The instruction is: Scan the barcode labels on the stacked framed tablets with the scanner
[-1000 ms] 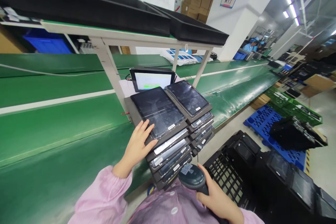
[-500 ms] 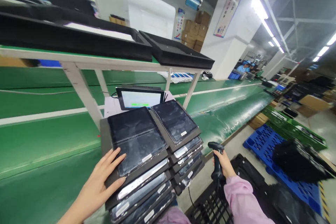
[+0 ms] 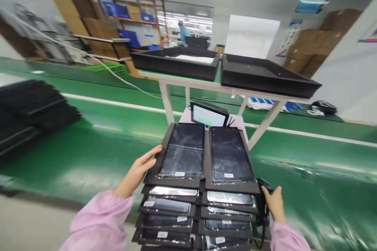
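Note:
A stack of black trays (image 3: 203,182) holding dark tablet screens, two per layer, stands on the green conveyor belt (image 3: 97,145) in front of me. My left hand (image 3: 138,170) rests flat against the left edge of the top tray, fingers spread. My right hand (image 3: 272,202) is at the stack's right side, closed on a black barcode scanner (image 3: 263,198) whose cable hangs down. Behind the stack a small monitor (image 3: 207,115) glows white with a green bar.
A white-legged shelf (image 3: 224,86) carries two large black trays (image 3: 176,62) above the belt. Another pile of black trays (image 3: 29,110) lies on the belt at left. Cardboard boxes (image 3: 321,41) and racks (image 3: 118,27) line the back wall, where a person in blue stands.
My head has turned left, so the stack now faces me squarely. My right hand brought the scanner in against the stack's right side. My left hand stays on the top tray's left edge.

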Tool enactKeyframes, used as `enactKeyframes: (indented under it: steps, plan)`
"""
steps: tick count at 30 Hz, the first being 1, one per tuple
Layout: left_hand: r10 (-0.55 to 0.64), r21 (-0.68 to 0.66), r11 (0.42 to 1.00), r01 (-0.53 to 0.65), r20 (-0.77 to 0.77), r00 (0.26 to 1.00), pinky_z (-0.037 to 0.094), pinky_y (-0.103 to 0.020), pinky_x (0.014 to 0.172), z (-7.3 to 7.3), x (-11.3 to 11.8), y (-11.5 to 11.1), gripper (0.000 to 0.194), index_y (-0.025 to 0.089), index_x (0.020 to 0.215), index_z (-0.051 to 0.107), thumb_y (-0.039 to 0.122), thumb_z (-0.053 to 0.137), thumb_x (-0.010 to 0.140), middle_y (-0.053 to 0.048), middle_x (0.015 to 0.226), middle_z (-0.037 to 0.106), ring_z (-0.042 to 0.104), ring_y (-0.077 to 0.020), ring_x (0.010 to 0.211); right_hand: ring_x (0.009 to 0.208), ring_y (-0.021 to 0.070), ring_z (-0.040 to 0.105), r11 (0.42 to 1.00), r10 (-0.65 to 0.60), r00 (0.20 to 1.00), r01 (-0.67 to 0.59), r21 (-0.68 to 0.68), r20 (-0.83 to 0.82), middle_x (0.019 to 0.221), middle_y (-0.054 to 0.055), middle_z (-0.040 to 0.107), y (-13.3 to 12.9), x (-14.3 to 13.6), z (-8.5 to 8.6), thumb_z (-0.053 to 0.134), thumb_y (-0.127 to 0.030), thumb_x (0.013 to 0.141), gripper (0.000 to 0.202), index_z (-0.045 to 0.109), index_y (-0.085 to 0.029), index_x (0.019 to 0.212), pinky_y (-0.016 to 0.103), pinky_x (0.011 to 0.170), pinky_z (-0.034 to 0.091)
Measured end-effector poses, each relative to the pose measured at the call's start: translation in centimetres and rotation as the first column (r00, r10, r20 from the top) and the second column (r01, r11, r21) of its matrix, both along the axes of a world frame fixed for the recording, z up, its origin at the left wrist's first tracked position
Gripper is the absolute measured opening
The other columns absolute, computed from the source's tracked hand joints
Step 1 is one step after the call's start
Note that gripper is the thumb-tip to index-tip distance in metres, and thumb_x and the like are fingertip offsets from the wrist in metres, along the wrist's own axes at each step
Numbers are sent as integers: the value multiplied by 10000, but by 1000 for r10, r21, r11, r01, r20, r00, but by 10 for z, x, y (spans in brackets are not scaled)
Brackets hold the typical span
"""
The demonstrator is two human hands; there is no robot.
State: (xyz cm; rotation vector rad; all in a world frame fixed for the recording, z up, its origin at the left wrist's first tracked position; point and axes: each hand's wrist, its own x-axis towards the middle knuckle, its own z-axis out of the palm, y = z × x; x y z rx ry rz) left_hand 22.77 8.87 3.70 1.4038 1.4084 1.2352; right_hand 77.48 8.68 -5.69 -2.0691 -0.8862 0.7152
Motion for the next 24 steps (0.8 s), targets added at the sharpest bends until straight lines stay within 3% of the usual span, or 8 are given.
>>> enactKeyframes:
  steps: [2, 4, 7, 10, 15, 19, 21, 24]
  plan:
    - [195, -57, 980, -192, 44, 980, 239, -460, 1140, 6, 7, 4, 791, 90, 1312, 498, 569, 633, 697, -208, 1438, 413, 358, -317, 1349, 1266, 398, 419, 994, 36, 998, -29, 109, -61, 1389, 261, 402, 6, -10, 27, 587, -723, 548, 1144, 243, -59, 1414, 509, 1077, 312]
    - [239, -137, 964, -228, 70, 968, 241, -436, 1140, 10, 14, 10, 956, 74, 1391, 381, 606, 647, 642, -231, 1471, 347, 321, -317, 1370, 1262, 336, 450, 964, 192, 959, -144, 225, -207, 1406, 209, 422, 13, -29, 58, 552, -756, 633, 1092, 249, -92, 1446, 446, 1094, 324]
    - [93, -248, 968, -49, 171, 981, 321, -424, 1094, 15, 24, 17, 913, 129, 1400, 353, 581, 657, 667, -195, 1476, 362, 385, -320, 1330, 1336, 302, 362, 922, 366, 896, -313, 228, -251, 1472, 140, 369, 23, -65, 97, 586, -765, 615, 1054, 347, -137, 1426, 401, 1155, 223]
    - [15, -260, 963, 73, 321, 947, 435, -405, 971, 18, 32, 18, 867, 139, 1387, 341, 487, 699, 677, -169, 1362, 506, 549, -300, 1150, 1392, 269, 261, 894, 448, 855, -420, 157, -262, 1511, 68, 320, 27, -92, 118, 643, -731, 602, 1058, 328, -185, 1452, 359, 1180, 143]
    - [42, -261, 962, 86, 450, 892, 476, -343, 849, 20, 36, 6, 849, 162, 1380, 336, 371, 733, 659, -131, 1251, 561, 601, -232, 981, 1353, 262, 344, 907, 419, 821, -394, 144, -388, 1483, -18, 376, 13, -100, 124, 710, -674, 614, 963, 350, -320, 1434, 394, 1172, 192]
    - [27, -270, 955, 122, 490, 871, 482, -327, 805, 20, 32, -8, 844, 182, 1394, 324, 379, 732, 682, -118, 1259, 558, 605, -218, 948, 1403, 298, 226, 922, 367, 853, -388, 21, -372, 1506, -25, 328, 2, -90, 120, 705, -711, 583, 1035, 296, -346, 1460, 453, 1169, 179]
    - [-13, -244, 957, 155, 498, 867, 476, -336, 826, 16, 27, -12, 869, 181, 1409, 316, 407, 741, 686, -123, 1292, 545, 598, -232, 986, 1404, 313, 214, 914, 384, 866, -406, -2, -321, 1518, -7, 303, 2, -82, 115, 688, -717, 594, 1023, 311, -319, 1458, 470, 1166, 187]
    - [4, -239, 960, 143, 525, 851, 459, -328, 881, 8, 22, -12, 851, 180, 1395, 376, 508, 733, 696, -119, 1333, 531, 578, -241, 1066, 1289, 367, 419, 910, 413, 883, -410, 64, -221, 1443, 110, 426, 8, -72, 103, 607, -760, 622, 983, 404, -213, 1414, 517, 1097, 340]
